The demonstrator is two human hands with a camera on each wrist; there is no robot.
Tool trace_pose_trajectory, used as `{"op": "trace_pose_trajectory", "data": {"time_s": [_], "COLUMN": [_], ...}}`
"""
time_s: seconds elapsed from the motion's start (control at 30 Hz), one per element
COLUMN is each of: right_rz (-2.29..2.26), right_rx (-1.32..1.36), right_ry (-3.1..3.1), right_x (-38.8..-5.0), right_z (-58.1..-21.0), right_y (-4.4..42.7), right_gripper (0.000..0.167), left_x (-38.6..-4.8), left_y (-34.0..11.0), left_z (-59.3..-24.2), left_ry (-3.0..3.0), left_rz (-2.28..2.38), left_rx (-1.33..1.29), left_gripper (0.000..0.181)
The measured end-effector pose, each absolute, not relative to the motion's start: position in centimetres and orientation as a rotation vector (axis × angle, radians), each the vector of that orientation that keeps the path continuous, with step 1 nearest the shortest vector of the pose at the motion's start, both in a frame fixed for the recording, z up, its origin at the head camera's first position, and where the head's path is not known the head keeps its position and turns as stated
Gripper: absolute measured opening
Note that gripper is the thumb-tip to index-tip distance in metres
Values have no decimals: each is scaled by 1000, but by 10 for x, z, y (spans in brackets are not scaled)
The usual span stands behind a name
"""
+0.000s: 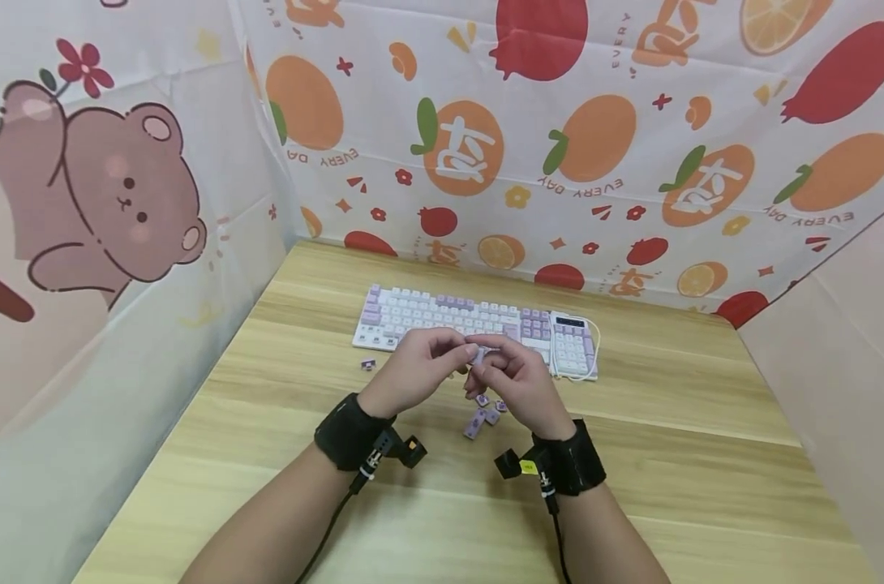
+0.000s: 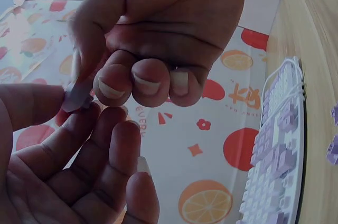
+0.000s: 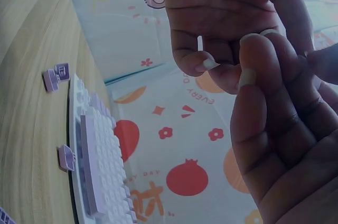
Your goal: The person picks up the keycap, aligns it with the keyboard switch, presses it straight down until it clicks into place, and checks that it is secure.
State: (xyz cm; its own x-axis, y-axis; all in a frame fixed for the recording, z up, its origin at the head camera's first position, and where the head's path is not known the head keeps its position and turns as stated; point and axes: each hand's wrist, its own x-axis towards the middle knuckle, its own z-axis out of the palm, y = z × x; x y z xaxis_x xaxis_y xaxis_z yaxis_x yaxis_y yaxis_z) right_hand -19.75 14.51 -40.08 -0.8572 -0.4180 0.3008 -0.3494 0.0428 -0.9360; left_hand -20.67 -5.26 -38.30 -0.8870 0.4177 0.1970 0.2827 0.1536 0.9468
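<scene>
Both hands meet above the front edge of the keyboard (image 1: 449,312). A small pale purple keycap (image 2: 78,97) is pinched between fingertips in the left wrist view; in the head view it shows between the hands. The left hand (image 1: 418,369) holds it with thumb and finger, other fingers curled. The right hand (image 1: 521,381) has its thumb and fingertips at the same piece, partly hidden by the fingers. Below the hands lie several loose purple keycaps (image 1: 474,423) on the wooden table (image 1: 668,454).
One or two small purple keycaps (image 1: 368,365) lie left of the hands, before the keyboard. A white cable (image 1: 597,341) loops over the keyboard's right end. Printed cloth (image 1: 544,211) hangs behind the table. Each wrist wears a black strap with a camera and cable.
</scene>
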Motion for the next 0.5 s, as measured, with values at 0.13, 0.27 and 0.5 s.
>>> {"op": "trace_pose_trajectory", "data": {"time_s": [0.13,0.27,0.5], "right_rz": [-1979,-1985,-2038], "right_rx": [-850,-820,-778], "right_ry": [2307,2358,2343], "right_x": [-195,-193,-194], "right_z": [-403,-405,-407], "right_y": [144,144,146], "right_gripper": [30,25,23], "left_x": [-206,-205,-204], "left_y": [-54,-55,-57], "left_z": [-382,-385,-383], "left_ry": [2280,2265,2199], "left_rz": [1834,1826,1834], "left_rx": [698,706,708], "left_gripper": [24,24,22]}}
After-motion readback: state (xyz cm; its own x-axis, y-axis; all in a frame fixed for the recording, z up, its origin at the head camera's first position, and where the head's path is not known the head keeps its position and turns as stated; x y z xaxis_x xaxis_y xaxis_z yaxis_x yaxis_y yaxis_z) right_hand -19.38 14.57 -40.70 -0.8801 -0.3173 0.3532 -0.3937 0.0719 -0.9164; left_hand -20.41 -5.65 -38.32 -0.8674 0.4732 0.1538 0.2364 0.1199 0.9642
